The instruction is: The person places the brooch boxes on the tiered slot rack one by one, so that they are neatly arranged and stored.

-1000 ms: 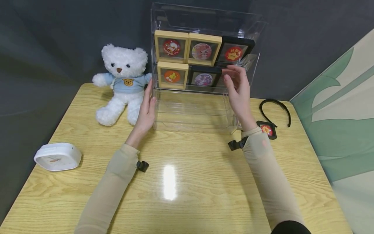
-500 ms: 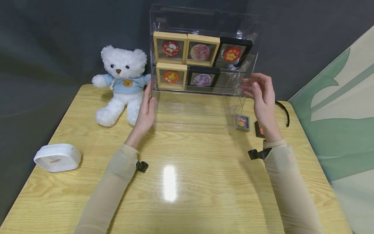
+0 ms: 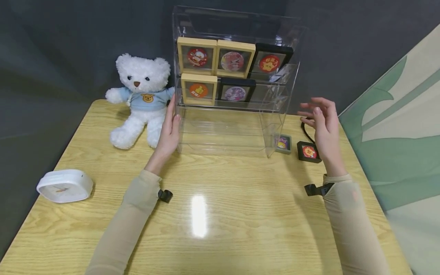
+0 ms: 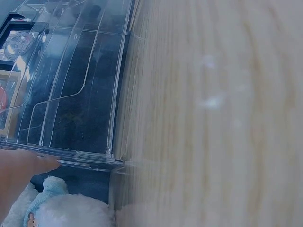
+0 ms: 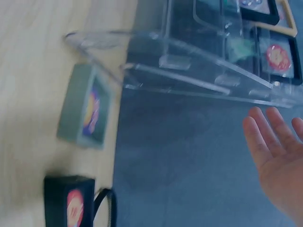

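A clear acrylic tiered display stand point(image 3: 223, 148) stands at the back of the table. Its upper visible row bears two cream frames point(image 3: 233, 44) and a black frame point(image 3: 290, 50) with round badges. On the tier below are a cream frame point(image 3: 199, 78) and a black frame point(image 3: 237, 82). My left hand point(image 3: 168, 131) lies against the stand's left side with fingers extended. To the right of the stand my right hand point(image 3: 324, 131) hovers with loosely bent fingers, holding nothing. Below it lie a grey-green frame point(image 3: 288, 145) and a small black frame point(image 3: 301, 151).
A white teddy bear point(image 3: 142, 70) in a blue top sits left of the stand. Nearer on the left lies a white clock point(image 3: 67, 185). Partly behind my right hand is a black headband point(image 3: 307, 131). A dark curtain point(image 3: 68, 49) hangs behind the wooden table point(image 3: 237, 214).
My right hand has moved off the right end of the stand's lower tier, out to the right. The grey-green frame has come into sight. My left hand stays against the stand.
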{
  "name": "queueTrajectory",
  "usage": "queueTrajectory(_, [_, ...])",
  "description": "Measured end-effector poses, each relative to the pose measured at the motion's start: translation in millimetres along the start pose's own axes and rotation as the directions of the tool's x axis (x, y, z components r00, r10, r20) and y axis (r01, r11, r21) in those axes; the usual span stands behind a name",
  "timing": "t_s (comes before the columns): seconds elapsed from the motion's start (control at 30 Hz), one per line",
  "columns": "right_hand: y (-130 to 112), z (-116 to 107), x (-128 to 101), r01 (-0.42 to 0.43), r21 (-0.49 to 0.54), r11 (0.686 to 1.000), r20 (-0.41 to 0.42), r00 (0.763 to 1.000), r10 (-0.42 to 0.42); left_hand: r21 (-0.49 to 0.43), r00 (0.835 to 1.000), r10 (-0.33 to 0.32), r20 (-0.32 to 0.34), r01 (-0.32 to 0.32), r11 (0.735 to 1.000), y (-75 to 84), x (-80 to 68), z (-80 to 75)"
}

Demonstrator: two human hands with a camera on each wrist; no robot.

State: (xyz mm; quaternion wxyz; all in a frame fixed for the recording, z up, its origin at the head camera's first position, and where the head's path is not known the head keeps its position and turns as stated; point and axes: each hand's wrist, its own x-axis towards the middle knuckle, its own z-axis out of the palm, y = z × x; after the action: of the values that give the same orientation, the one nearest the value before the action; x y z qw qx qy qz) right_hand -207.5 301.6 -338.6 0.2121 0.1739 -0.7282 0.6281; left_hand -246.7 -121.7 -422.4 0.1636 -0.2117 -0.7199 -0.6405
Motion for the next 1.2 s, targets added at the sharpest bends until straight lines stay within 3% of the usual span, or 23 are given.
queueTrajectory(0.1, [6,-11,-7,-0.011,-0.007,1.0,-0.014,1.0,0.011,-0.007,1.0,0.001,0.006,-0.001,1.0,0.1,0.5,0.3])
queueTrajectory(0.27, [17,-31,-21,-0.067,-0.106,0.992,-0.032,0.997,0.064,-0.016,1.0,0.0,0.011,0.0,1.0,-0.4,0.4,0.9])
queueTrajectory(0.5, [42,-61,-39,-0.141,-0.367,0.919,0.002,0.988,0.152,-0.009,1.0,-0.021,0.009,0.021,1.0,-1.8,0.7,0.2])
queueTrajectory(0.6, [55,-76,-46,-0.167,-0.428,0.888,0.024,0.98,0.196,-0.008,1.0,-0.029,0.011,0.029,1.0,-1.3,0.2,0.0])
queueTrajectory(0.9, [79,-102,-61,-0.216,-0.516,0.829,0.048,0.959,0.28,0.01,1.0,-0.029,0.011,0.029,1.0,-1.4,0.4,-0.8])
queueTrajectory(1.2, [91,-115,-70,-0.206,-0.52,0.829,0.133,0.939,0.317,-0.002,0.999,-0.044,0.009,0.044,0.999,-1.2,-0.3,-1.0])
